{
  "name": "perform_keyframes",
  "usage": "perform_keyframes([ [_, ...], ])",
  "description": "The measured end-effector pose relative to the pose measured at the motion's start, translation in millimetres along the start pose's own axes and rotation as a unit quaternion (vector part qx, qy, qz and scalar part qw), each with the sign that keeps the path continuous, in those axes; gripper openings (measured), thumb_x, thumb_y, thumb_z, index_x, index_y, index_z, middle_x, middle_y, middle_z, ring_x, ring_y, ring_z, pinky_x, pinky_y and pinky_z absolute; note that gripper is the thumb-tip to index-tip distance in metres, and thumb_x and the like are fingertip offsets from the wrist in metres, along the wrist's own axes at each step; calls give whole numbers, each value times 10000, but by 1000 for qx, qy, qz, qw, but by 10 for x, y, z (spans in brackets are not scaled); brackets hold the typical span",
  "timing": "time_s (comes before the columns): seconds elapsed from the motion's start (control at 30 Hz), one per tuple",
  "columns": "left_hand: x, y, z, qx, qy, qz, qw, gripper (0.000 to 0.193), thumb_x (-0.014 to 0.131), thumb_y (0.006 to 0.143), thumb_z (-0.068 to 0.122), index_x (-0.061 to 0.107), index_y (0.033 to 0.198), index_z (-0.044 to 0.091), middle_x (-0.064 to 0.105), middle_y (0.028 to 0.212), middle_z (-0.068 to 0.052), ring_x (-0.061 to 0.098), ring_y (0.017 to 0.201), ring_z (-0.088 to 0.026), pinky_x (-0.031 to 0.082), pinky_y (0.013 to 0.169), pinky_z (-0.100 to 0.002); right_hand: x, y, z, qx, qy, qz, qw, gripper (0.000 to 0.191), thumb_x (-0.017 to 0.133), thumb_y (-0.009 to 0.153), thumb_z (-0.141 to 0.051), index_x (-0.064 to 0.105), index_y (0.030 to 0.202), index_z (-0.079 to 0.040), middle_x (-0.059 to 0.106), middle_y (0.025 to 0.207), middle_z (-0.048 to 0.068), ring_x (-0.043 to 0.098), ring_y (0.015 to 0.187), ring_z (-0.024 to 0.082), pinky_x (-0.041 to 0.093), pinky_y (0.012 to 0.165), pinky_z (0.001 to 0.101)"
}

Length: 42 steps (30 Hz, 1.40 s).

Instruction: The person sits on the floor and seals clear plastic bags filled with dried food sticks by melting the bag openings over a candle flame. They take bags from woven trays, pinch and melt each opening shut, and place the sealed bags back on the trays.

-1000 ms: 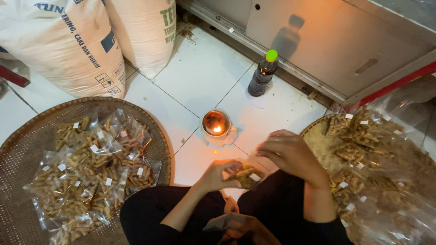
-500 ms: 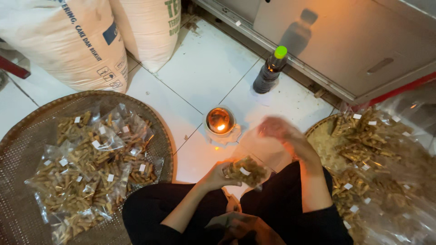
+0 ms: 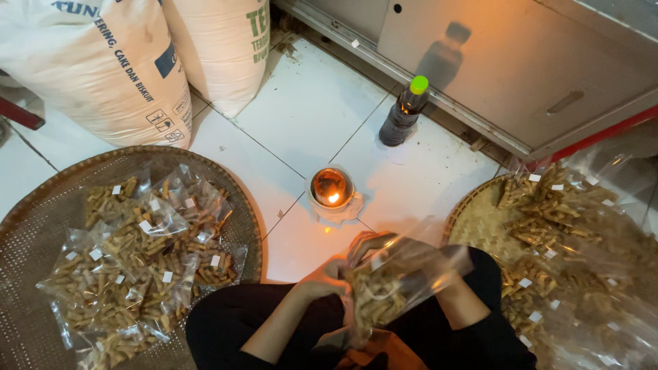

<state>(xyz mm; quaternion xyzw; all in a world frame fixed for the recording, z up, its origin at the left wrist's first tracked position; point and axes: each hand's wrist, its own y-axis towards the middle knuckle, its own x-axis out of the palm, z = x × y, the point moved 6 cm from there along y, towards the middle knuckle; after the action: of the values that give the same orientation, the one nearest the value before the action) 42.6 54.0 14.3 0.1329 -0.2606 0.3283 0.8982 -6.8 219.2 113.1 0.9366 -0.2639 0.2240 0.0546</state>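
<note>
I sit on a tiled floor holding a clear plastic bag of brown stick snacks over my lap. My left hand grips the bag's left side near its open top. My right hand pinches the top edge, partly veiled by the plastic. Just ahead of my hands burns a small flame in a round lamp on the floor.
A woven tray on my left bears several filled snack bags. Another woven tray on my right holds more bags. A dark bottle with a green cap stands by a metal cabinet. Two large white sacks lean at the back left.
My right hand came back from the right tray side to the bag's top. The bag has been raised and tilted in front of me; the view shifted slightly.
</note>
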Motion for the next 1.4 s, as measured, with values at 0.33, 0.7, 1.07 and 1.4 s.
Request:
perform_keyframes([
  [0.33, 562, -105, 1373, 139, 262, 217, 930, 376, 443, 1069, 120, 552, 1416, 27, 614, 1417, -179, 531, 1382, -240, 383, 1171, -367, -210, 75, -223, -91, -199, 148, 965, 423, 840, 790, -2, 690, 1185, -6, 651, 1180, 115, 651, 1114, 207, 556, 935, 349],
  [0.7, 699, 311, 1632, -48, 342, 263, 901, 712, 862, 802, 222, 439, 1353, 67, 771, 1047, -111, 770, 966, -190, 596, 831, -317, -91, 85, -608, 23, -201, 175, 964, 569, 853, 758, -11, 609, 1272, -32, 714, 1216, 84, 688, 1117, 168, 602, 909, 356],
  [1.07, 280, 182, 1210, 91, 295, 215, 926, 712, 871, 817, 163, 562, 1445, 31, 796, 1082, -89, 745, 964, -110, 595, 863, -285, -170, 204, -524, 65, -274, 205, 937, 436, 863, 662, 58, 693, 1058, -3, 734, 984, 66, 710, 902, 138, 629, 738, 344],
  [1.4, 224, 65, 1339, 131, 407, 281, 859, 645, 893, 771, 203, 645, 1344, 42, 702, 1281, -104, 720, 1018, -195, 588, 832, -310, -363, 250, -207, 46, -461, 261, 847, 259, 857, 825, -122, 709, 1015, -26, 719, 932, 68, 662, 868, 151, 572, 767, 313],
])
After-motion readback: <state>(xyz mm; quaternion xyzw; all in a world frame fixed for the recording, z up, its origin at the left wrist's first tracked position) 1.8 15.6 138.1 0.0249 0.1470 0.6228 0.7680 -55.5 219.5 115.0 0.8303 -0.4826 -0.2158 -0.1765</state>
